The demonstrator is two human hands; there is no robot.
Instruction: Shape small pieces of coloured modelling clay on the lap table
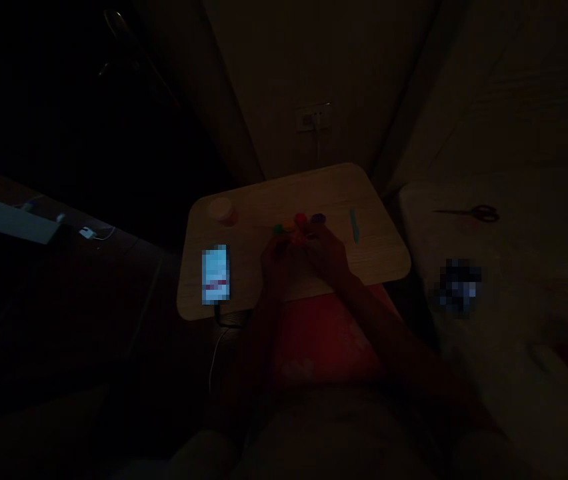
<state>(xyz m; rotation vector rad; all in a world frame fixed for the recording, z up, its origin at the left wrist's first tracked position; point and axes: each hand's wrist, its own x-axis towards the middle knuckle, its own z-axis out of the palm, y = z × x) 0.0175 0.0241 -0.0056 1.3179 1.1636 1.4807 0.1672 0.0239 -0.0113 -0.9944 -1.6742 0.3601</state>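
In the dim head view, my left hand [275,259] and my right hand [328,252] meet over a small wooden table [249,257]. Their fingers are closed on a small pinkish-red lump [297,237], whose kind is too dark to make out. Just beyond the fingertips lie a brighter red piece [301,218], an orange piece [288,226] and a green piece [278,229]. A dark purple piece [319,218] rests behind my right hand. Farther right lies a slim teal tool [355,227], apart from both hands.
A lidded tub [223,211] stands at the table's back left. A lit phone [215,275] with a cable lies at the front left. Scissors [484,213] and a blurred dark object [459,287] rest on the pale surface at right. A wall socket [313,118] is behind.
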